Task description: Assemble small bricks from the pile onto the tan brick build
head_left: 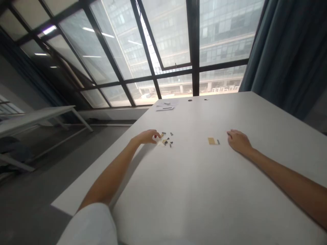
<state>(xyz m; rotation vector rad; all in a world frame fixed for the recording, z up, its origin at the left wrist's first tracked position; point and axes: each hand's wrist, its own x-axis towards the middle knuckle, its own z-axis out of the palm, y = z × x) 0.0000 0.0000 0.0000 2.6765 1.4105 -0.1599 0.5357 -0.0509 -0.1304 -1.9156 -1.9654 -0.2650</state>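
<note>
On the left of the white table (194,190), my left hand (149,136) curves down over a scatter of small pieces, its thumb and forefinger apart. A small red piece (155,136) shows in the gap between them. By the forefinger tip lies a tan piece (161,135). Dark grey pieces (166,142) lie loosely to its right. My right hand (239,141) rests on the tabletop with fingers curled together; anything inside them is hidden. Left of it sits a flat tan block (211,141), made of small parts side by side, with a grey piece (218,142) beside it.
Papers (165,108) with a dark pen-like item lie at the table's far left corner. Two small dark spots (190,100) mark the far edge. Windows stand behind, a blue curtain (283,58) at right, and another white table (35,117) at left.
</note>
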